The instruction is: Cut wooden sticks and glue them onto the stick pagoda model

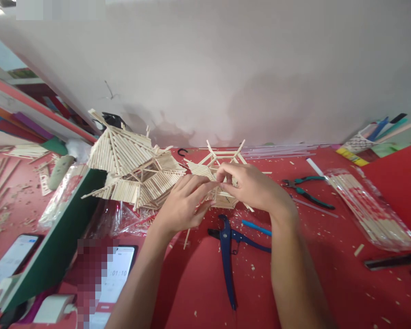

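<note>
A small model of thin wooden sticks (225,201) stands in front of me, partly hidden by both hands. My left hand (187,203) is at its left side, fingers bent and closed in, the index fingertip meeting my right fingers. My right hand (256,187) reaches over it from the right, thumb and index finger pinched together. Whatever lies in the pinch is too small to make out. One loose-looking stick (187,239) pokes out below my left hand. Left of the hands stands a larger stick model with sloping roofs (123,153).
Blue-handled cutters (227,260) and a blue pen-like rod (256,227) lie nearest the hands. To the right are green-handled pliers (308,189) and a bag of sticks (371,210). A green divider (60,233) and a phone (118,269) are at left; a wall rises behind.
</note>
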A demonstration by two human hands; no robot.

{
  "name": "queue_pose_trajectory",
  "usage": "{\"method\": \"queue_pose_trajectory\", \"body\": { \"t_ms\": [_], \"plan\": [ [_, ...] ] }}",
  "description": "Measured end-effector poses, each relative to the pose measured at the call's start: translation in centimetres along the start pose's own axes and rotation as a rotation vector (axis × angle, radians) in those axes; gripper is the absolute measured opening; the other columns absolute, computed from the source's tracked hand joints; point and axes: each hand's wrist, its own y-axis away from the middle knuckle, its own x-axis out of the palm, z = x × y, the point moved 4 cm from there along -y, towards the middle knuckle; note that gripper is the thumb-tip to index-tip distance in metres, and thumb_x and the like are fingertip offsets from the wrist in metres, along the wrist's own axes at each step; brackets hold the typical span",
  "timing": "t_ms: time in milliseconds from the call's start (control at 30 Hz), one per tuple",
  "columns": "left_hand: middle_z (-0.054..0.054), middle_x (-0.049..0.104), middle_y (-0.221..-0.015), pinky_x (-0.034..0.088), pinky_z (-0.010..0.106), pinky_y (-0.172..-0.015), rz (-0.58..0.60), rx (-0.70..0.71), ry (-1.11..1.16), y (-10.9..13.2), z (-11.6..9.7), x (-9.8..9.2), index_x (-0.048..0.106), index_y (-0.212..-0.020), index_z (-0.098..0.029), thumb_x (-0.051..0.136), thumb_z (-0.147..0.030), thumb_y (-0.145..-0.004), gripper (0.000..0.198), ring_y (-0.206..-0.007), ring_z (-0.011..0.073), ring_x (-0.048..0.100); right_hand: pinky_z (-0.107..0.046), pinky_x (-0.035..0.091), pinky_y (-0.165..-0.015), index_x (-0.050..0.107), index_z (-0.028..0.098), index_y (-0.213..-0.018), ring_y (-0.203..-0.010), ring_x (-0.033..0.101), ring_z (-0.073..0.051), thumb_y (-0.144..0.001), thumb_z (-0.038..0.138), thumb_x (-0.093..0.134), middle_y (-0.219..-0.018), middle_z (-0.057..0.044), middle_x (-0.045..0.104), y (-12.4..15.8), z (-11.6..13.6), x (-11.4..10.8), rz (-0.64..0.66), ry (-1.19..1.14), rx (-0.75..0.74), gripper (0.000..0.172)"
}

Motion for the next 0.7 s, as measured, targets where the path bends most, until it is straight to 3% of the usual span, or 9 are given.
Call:
{"method": "queue_pose_trajectory", "body": {
  "t_ms": [700],
  "plan": [
    [0.01, 0.062, -0.111, 0.047, 0.04, -0.084, 0.001, 0.029, -0.043, 0.03, -0.02, 0.13, 0.055, -0.132, -0.023, 0.057, -0.022, -0.093, 0.039, -0.095, 0.023, 0.056, -0.029, 0.036, -0.066, 0.057, 0.024, -0.091, -0.072, 0.055, -0.016, -0.085, 0.013, 0.056, -0.085, 0.001, 0.066, 0.04, 0.07, 0.04, -0.006, 0.033, -0.02, 0.013]
  ]
}}
